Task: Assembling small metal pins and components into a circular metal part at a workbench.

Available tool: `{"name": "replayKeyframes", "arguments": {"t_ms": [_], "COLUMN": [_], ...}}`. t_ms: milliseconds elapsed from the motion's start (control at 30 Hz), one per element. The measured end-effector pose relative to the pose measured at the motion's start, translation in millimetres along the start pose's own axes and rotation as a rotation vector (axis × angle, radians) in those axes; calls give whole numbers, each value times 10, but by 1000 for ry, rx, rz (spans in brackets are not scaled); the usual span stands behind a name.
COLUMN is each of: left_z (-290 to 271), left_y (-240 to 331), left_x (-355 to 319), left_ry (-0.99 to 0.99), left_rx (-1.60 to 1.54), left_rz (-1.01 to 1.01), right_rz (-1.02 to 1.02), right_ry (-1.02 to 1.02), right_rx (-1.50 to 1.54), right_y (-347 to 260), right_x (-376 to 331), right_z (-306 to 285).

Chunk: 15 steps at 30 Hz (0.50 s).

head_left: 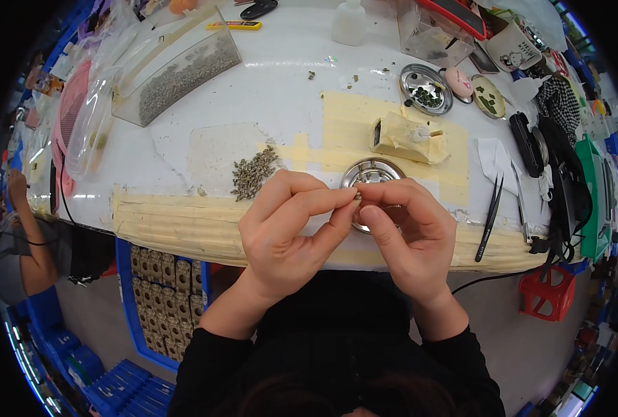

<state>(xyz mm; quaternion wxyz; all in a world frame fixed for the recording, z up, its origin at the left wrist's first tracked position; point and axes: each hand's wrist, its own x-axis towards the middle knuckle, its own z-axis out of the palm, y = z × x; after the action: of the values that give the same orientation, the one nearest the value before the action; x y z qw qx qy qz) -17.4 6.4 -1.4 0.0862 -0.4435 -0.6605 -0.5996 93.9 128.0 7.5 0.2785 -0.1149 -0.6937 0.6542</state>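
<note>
My left hand point(284, 233) and my right hand point(416, 233) meet above the table's front edge. Between their fingertips is a tiny brass-coloured metal part point(357, 197), mostly covered by the fingers; its exact kind is too small to make out. Both hands are closed in a pinch around it. Right behind them sits a round steel dish point(373, 165), partly hidden by my right hand. Left of my left hand lies a loose heap of small metal parts point(254, 172). A tape-wrapped block point(409, 140) with a short peg stands beyond the dish.
Black tweezers point(489, 217) lie at the right. A clear bin of grey small parts point(184, 73) stands far left, a steel dish of dark pieces point(425, 89) far right. Below the table are a blue crate of metal blocks point(159, 299) and a red stool point(546, 292). Another person's arm point(34, 236) shows at left.
</note>
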Motion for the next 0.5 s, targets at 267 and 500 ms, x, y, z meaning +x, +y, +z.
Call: {"name": "replayKeyframes", "arguments": {"t_ms": [267,500], "left_z": [2,8], "left_y": [-4,-15], "left_x": [-2,-14], "left_ry": [4,5], "left_rx": [0,-11], "left_rz": [-1,-12], "right_rz": [44,45], "right_ry": [-17,-15], "right_rx": [86,80], "right_y": [-9,-6], "right_x": [-12,-4], "right_z": [-19,-20]}}
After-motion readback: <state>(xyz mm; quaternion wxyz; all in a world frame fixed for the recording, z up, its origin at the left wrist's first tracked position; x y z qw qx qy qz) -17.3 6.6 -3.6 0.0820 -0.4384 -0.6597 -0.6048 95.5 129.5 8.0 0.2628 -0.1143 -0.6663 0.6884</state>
